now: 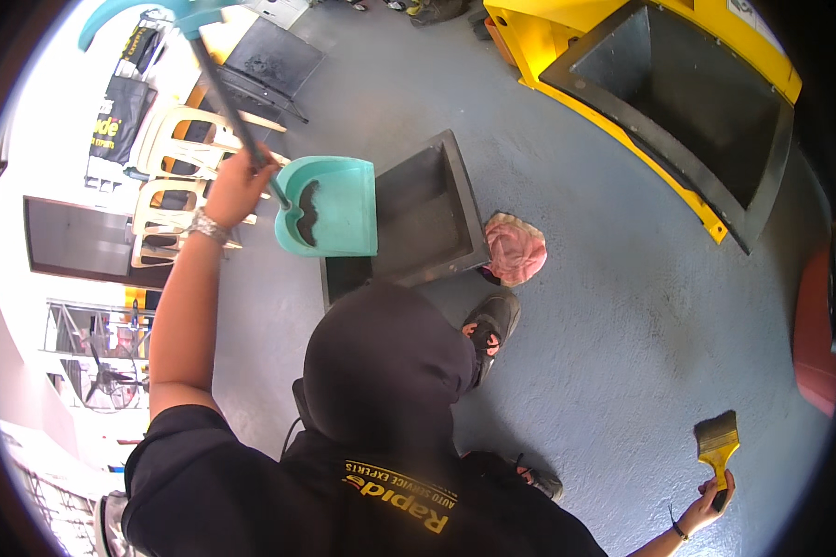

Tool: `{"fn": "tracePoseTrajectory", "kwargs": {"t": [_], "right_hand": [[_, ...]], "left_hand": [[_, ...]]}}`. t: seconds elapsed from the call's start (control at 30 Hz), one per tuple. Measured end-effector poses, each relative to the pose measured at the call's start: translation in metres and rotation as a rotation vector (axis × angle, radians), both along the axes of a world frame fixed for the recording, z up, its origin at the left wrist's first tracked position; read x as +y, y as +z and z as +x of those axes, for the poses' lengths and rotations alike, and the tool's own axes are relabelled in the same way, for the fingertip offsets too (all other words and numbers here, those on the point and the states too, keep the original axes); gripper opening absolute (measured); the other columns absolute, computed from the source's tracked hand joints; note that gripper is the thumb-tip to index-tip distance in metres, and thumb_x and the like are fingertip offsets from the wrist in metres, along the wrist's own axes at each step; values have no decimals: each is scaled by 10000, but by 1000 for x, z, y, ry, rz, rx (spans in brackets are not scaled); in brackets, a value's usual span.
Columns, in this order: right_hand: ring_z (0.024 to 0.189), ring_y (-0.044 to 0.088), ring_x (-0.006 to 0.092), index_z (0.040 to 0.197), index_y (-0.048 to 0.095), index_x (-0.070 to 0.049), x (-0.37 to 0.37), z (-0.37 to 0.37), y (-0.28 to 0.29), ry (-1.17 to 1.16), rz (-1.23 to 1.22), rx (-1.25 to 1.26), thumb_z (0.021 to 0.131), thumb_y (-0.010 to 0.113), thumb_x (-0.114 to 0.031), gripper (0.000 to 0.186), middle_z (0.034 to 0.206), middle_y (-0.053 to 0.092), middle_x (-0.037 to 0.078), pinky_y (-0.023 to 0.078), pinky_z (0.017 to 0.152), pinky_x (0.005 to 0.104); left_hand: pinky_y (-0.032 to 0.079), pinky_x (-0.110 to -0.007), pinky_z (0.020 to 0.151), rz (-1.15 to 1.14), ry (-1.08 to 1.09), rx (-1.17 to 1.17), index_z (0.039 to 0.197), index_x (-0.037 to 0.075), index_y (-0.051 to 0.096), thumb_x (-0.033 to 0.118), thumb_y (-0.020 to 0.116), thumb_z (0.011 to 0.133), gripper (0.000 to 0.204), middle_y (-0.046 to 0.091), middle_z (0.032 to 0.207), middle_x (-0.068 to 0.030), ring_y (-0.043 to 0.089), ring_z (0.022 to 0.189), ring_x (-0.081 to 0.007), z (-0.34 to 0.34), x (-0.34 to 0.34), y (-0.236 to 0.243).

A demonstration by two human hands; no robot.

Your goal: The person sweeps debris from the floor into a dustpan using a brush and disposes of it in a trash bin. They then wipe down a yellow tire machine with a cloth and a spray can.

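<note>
My left hand (241, 190) is closed round the dark handle of a teal dustpan (348, 200). The handle slants up to a teal end at the upper left. A curved patch of dark debris (309, 213) lies in the pan. The pan's open lip meets or overlaps the edge of a black rectangular tub (427, 204); whether they touch I cannot tell. Out to the lower right, my right hand (711, 501) grips a wide paintbrush (718, 446) by its handle, dark bristles upward. That brush is well apart from the pan.
A pink cloth (515, 248) lies beside the tub, near my shoe (495, 320). At the upper right stands a yellow frame (548, 42) with a black basin (697, 102). Cream plastic chairs (176, 139) line the left. A reddish container (816, 334) sits at the right edge.
</note>
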State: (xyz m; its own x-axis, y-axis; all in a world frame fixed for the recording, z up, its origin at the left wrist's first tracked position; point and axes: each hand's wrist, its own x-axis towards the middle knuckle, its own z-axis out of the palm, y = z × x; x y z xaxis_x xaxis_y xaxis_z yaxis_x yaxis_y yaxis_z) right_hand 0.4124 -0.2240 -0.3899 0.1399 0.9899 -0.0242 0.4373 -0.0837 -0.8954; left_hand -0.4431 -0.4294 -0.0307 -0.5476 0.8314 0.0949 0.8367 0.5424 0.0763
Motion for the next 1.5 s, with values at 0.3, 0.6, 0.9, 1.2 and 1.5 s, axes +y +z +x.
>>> {"fn": "tracePoseTrajectory", "kwargs": {"t": [0.3,0.6,0.9,1.2,1.5], "right_hand": [[635,464,95,1223,600,-11,23,-27,-1,33,67,85,924,569,-96,312,795,561,35,405,566,243],[649,483,94,1188,617,-8,25,-33,5,53,64,62,896,573,-52,299,837,568,43,434,565,236],[645,495,88,1174,608,-1,31,-54,20,124,123,115,889,553,-5,291,807,556,34,433,575,229],[646,516,95,1146,626,-21,20,-49,34,93,131,67,872,588,-43,278,796,576,40,438,577,234],[618,561,90,1064,668,-41,28,-78,50,33,201,52,823,629,-14,246,789,621,34,460,557,233]], "left_hand": [[483,-548,741,-343,-89,157,1053,7,489,125,565,898,208,648,814,-250,625,824,-450,75,63,-39],[484,-538,727,-445,-113,146,1086,6,477,144,568,910,241,647,805,-234,626,807,-444,97,70,-35],[481,-516,670,-431,-322,190,1020,14,482,121,561,910,172,630,759,-217,627,758,-421,98,85,-53],[460,-559,688,-428,-337,126,1048,17,481,127,599,884,230,629,780,-250,610,779,-463,94,91,-54],[451,-539,713,-407,-417,148,1099,14,504,112,620,883,264,643,850,-222,605,823,-449,66,51,-71]]}}
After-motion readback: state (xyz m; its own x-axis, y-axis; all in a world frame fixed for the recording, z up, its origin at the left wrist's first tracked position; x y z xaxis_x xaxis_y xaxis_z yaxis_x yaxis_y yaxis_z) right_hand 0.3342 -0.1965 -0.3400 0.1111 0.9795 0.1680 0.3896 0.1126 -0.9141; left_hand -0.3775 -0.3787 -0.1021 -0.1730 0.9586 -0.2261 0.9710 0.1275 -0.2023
